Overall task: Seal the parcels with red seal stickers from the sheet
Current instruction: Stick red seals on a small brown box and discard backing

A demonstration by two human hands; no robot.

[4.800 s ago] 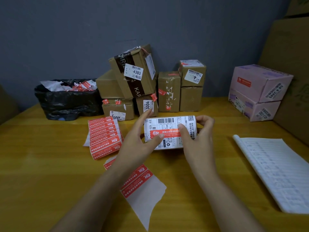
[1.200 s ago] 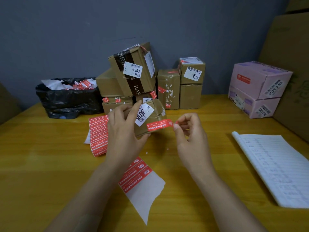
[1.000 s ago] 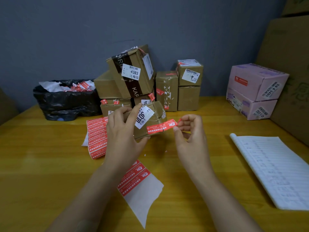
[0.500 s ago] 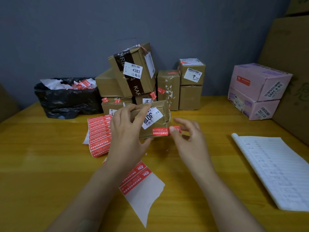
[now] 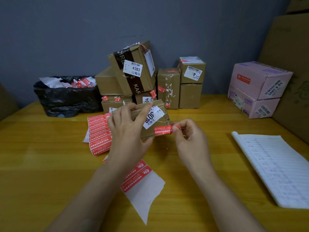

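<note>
Above table [image 5: 50,164] | brown parcel [image 5: 163,118], white label [image 5: 151,118] | red sticker [image 5: 163,130] on edge

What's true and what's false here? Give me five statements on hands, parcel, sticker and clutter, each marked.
1. The left hand grips the brown parcel. True.
2. The right hand pinches the free end of the red seal sticker, whose other end lies on the parcel. True.
3. The notebook lies left of both hands. False: it lies to their right.
4. The black bag is empty. False: paper scraps fill its top.
5. A sticker sheet lies on the table behind the left hand. True.
</note>
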